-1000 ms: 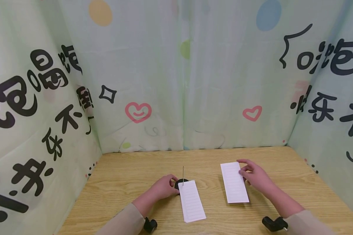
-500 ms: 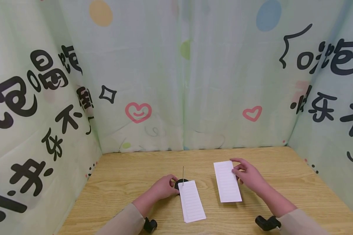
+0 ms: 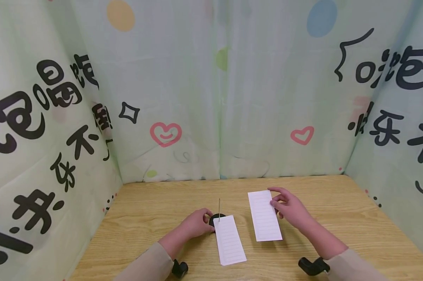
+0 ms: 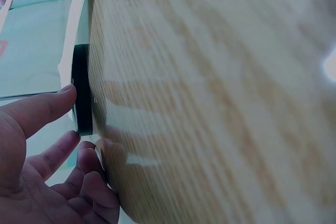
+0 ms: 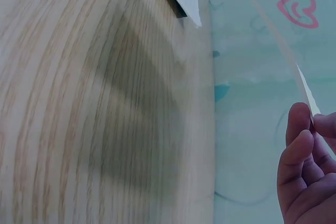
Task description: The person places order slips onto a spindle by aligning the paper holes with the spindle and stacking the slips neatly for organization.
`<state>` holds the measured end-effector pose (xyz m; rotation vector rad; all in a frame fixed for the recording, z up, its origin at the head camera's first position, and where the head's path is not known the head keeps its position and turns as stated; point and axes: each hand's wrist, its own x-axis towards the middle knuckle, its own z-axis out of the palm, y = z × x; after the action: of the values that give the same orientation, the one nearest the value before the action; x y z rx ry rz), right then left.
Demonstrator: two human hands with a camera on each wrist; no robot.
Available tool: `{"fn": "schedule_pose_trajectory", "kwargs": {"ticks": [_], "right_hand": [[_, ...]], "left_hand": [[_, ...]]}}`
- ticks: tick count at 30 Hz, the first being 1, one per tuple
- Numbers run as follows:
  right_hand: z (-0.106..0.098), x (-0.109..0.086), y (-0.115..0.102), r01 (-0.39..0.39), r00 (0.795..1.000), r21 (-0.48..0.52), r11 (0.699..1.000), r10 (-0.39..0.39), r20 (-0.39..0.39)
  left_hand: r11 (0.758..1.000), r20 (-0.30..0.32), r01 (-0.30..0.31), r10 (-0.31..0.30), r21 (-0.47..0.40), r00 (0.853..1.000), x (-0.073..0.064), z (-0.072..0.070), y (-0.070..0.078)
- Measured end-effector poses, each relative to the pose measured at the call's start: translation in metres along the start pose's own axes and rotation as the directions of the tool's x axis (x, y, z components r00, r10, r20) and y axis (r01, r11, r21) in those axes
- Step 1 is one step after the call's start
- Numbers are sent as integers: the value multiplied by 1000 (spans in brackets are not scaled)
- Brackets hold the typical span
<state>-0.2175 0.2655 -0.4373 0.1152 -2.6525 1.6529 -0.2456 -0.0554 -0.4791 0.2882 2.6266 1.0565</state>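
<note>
A receipt spike with a round black base (image 3: 213, 221) stands on the table, its thin metal needle pointing up. White lined paper slips (image 3: 230, 241) are on it, the needle passing near their top edge; how many cannot be told. My left hand (image 3: 197, 224) grips the base at its left side, thumb and fingertips on its rim (image 4: 82, 90) in the left wrist view. To the right of the spike, my right hand (image 3: 291, 207) pinches another white lined slip (image 3: 264, 216) by its upper right edge. That slip is held above the table, apart from the needle.
The wooden table (image 3: 155, 203) reaches back to a pale curtain (image 3: 253, 97) with hearts and dots. Curtains with black characters hang along both sides. A black wrist mount (image 3: 313, 266) sits on the right sleeve, another (image 3: 179, 269) on the left.
My right hand has moved left with its slip, bringing it closer to the spike. The left hand, the spike and the slips on it have stayed in place.
</note>
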Motion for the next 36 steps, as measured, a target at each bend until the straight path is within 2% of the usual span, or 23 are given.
{"fn": "schedule_pose_trajectory", "kwargs": {"ticks": [20,36], "right_hand": [[26,4,-20,37,999,78,996,-39,23],[50,3,-34,29,999,115,993,-34,40]], "left_hand": [[1000,-4,-15,15,8,1000,1,3,-3],[1000,9,-22,21,23,1000,3,3,-3]]}}
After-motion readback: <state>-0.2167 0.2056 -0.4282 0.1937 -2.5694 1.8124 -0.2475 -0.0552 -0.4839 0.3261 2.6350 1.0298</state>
